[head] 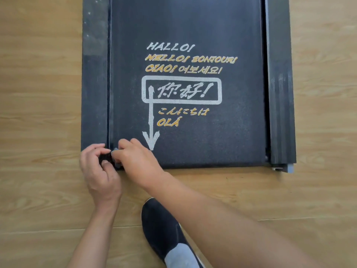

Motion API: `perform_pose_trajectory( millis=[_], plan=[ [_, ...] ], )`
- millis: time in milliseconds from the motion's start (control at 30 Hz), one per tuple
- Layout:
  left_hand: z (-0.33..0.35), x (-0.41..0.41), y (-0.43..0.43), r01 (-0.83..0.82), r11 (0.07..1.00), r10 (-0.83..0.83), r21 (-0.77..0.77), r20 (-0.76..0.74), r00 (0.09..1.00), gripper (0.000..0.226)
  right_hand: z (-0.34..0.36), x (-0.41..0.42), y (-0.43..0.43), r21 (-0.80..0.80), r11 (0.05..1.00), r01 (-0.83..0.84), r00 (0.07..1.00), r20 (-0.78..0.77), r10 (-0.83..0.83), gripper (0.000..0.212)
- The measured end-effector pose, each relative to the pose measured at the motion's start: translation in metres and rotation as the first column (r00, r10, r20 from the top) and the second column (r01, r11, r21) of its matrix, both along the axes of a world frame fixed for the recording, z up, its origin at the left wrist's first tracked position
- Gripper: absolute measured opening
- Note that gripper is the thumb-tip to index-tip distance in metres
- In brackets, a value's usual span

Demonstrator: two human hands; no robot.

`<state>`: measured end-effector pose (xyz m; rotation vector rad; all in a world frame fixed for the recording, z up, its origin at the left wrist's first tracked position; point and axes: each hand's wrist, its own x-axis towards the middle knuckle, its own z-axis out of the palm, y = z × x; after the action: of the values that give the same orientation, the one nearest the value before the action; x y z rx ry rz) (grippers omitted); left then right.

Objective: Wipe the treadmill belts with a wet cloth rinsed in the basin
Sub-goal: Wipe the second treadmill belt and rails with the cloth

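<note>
A black treadmill belt (212,132) with white and yellow greeting words and a white arrow lies on the floor, between dark side rails (93,93). Both hands work at its near left corner. My left hand (98,167) has its fingers curled round the end of the left rail. My right hand (135,157) pinches a small grey piece (116,150) at the same corner; most of it is hidden under the fingers, so I cannot tell if it is the cloth. No basin is in view.
Light wooden floor (38,113) surrounds the treadmill. The right side rail (282,93) ends in a grey cap (289,168) at the near right corner. My dark shoe with a grey sock (164,235) stands on the floor just in front of the treadmill's end.
</note>
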<state>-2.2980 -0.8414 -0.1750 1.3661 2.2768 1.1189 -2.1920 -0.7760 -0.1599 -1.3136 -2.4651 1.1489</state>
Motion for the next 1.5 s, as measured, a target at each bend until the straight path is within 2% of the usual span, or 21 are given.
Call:
perform_pose_trajectory(
  millis=[67,167,233,333,433,467,600,700,767,867,1000,1100,1167,1233,1300,1400,1500],
  plan=[
    [-0.002,-0.01,-0.002,-0.018,1.0,0.018,0.01,-0.026,0.999,0.033,0.0,0.007,0.003,-0.016,0.999,-0.03,1.0,-0.001,0.03,0.004],
    [-0.006,-0.004,-0.002,0.003,1.0,-0.003,-0.008,-0.041,0.999,0.031,0.002,0.076,0.0,-0.009,1.0,0.008,1.0,-0.006,-0.008,0.009],
    [-0.007,0.022,-0.001,0.196,0.978,-0.2,-0.069,-0.056,0.978,0.03,0.0,0.143,-0.009,0.005,0.999,0.048,0.996,0.069,-0.048,0.004],
    [-0.009,0.067,0.003,0.526,0.841,-0.535,-0.124,-0.049,0.844,0.031,0.005,0.245,-0.019,0.055,0.991,0.125,0.958,0.254,-0.135,0.011],
    [-0.008,0.094,0.019,0.585,0.796,-0.59,-0.155,0.017,0.807,0.031,0.019,0.328,-0.017,0.206,0.948,0.242,0.834,0.456,-0.312,0.012],
    [-0.009,0.099,0.024,0.582,0.796,-0.586,-0.169,0.03,0.81,0.031,0.023,0.34,-0.015,0.183,0.938,0.295,0.816,0.463,-0.347,0.015],
    [-0.011,0.105,0.033,0.585,0.779,-0.595,-0.226,0.027,0.803,0.035,0.02,0.327,0.007,0.137,0.858,0.495,0.778,0.371,-0.508,0.032],
    [-0.016,0.104,0.031,0.597,0.761,-0.615,-0.254,0.01,0.788,0.047,0.009,0.302,0.042,0.143,0.781,0.607,0.738,0.262,-0.622,0.031],
    [-0.015,0.104,0.029,0.603,0.752,-0.621,-0.267,0.019,0.783,0.056,0.005,0.291,0.073,0.093,0.723,0.684,0.702,0.184,-0.688,0.027],
    [-0.013,0.103,0.031,0.607,0.746,-0.629,-0.273,0.009,0.777,0.058,0.004,0.273,0.12,0.05,0.635,0.771,0.628,0.106,-0.771,0.021],
    [-0.01,0.102,0.042,0.603,0.745,-0.64,-0.285,-0.05,0.767,0.047,0.002,0.237,0.148,0.081,0.654,0.752,0.648,0.095,-0.756,0.014],
    [-0.004,0.11,0.065,0.582,0.756,-0.628,-0.301,-0.079,0.774,0.036,0.0,0.217,0.133,0.05,0.676,0.735,0.666,0.132,-0.734,0.011],
    [-0.001,0.116,0.086,0.584,0.756,-0.625,-0.297,-0.062,0.778,0.037,0.001,0.201,0.113,0.01,0.726,0.687,0.719,0.139,-0.681,0.011],
    [-0.002,0.122,0.104,0.595,0.757,-0.619,-0.27,-0.007,0.785,0.039,0.003,0.184,0.092,-0.044,0.809,0.586,0.805,0.139,-0.576,0.014],
    [0.0,0.127,0.112,0.587,0.778,-0.567,-0.224,0.151,0.81,0.038,0.007,0.174,0.078,-0.14,0.841,0.523,0.851,0.137,-0.507,0.016],
    [0.008,0.131,0.109,0.517,0.829,-0.396,-0.213,0.429,0.812,0.038,0.02,0.175,0.078,-0.251,0.757,0.604,0.791,0.072,-0.607,0.017],
    [0.018,0.13,0.11,0.486,0.845,-0.278,-0.222,0.595,0.754,0.042,0.042,0.179,0.097,-0.304,0.677,0.67,0.697,-0.055,-0.715,0.015]
  ],
)
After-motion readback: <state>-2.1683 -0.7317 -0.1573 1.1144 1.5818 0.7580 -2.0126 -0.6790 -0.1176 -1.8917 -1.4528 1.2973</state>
